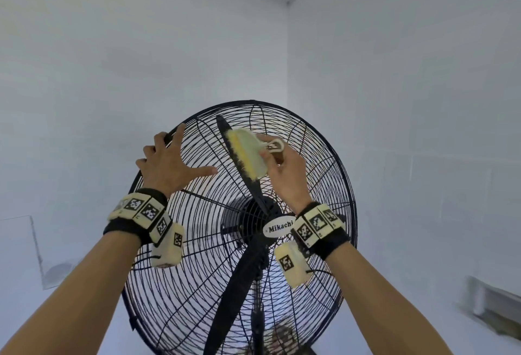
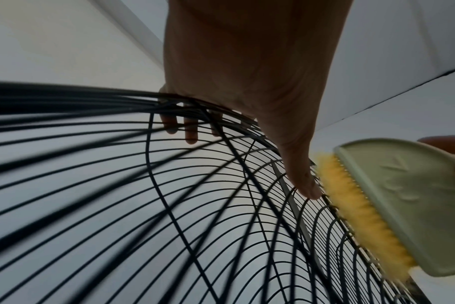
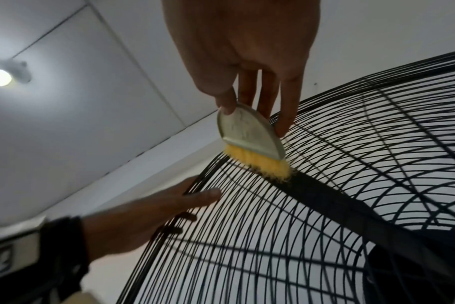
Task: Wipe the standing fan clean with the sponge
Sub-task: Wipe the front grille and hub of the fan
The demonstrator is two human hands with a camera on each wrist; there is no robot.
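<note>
Left hand, fingers spread, hooks the fan's upper-left guard rim (apparently steadying it) while right hand pinches a yellow-bristled sponge, sweeping the upper grille.

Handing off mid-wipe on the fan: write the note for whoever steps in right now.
Left hand: fingers hooked over the upper-left rim of the fan guard, thumb spread flat on the wires, steadying it.
Right hand: pinches the handle of the cleaning tool, which looks like a pale green brush with yellow bristles rather than a sponge.
Bristles lie against the guard's upper wires, along the top blade behind them.
Done: cannot tell how much is already clean.
Left: judged from this pose, the lower guard, the hub by the Mikachi badge and the stand.
</note>
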